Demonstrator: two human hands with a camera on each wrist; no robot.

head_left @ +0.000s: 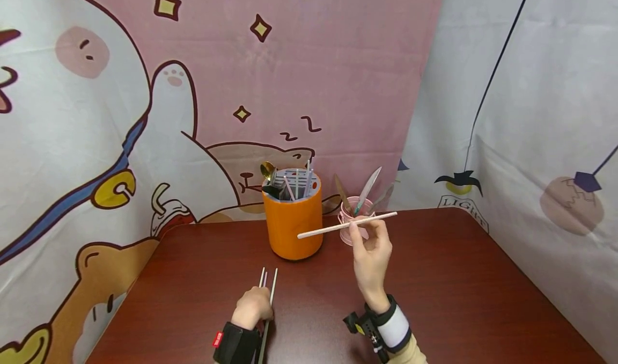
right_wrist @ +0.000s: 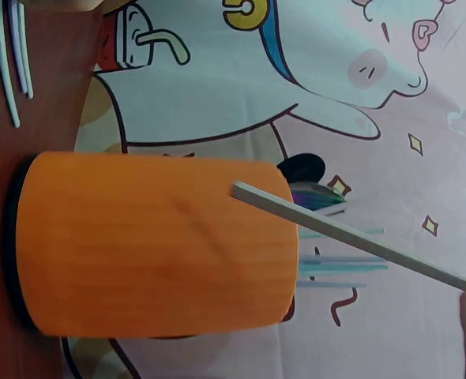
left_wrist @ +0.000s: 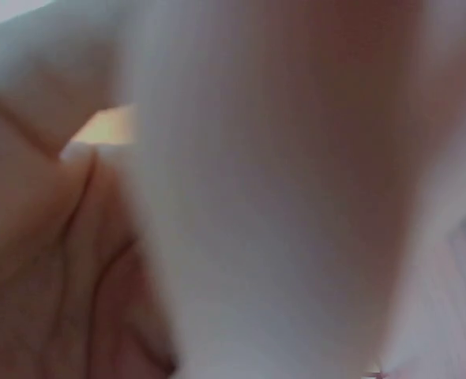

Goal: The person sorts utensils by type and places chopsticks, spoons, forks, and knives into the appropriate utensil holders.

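Note:
In the head view my right hand (head_left: 373, 256) pinches a pale chopstick (head_left: 321, 231) between thumb and fingers. The chopstick slants across, in front of a small pink bucket (head_left: 346, 236). From the right wrist view, its free end crosses in front of the orange utensil holder (right_wrist: 154, 260). Low over the table, my left hand (head_left: 253, 306) grips several thin chopsticks (head_left: 274, 283), their ends sticking out ahead of and behind the fist. The left wrist view holds mostly blurred skin, so the grip is hidden there.
The orange holder (head_left: 292, 230) stands at the table's back, with a gold spoon (head_left: 267, 169) and several thin sticks in it. Knives (head_left: 369, 188) stand in the pink bucket. A printed cloth (head_left: 338, 58) hangs behind the brown table (head_left: 449, 289).

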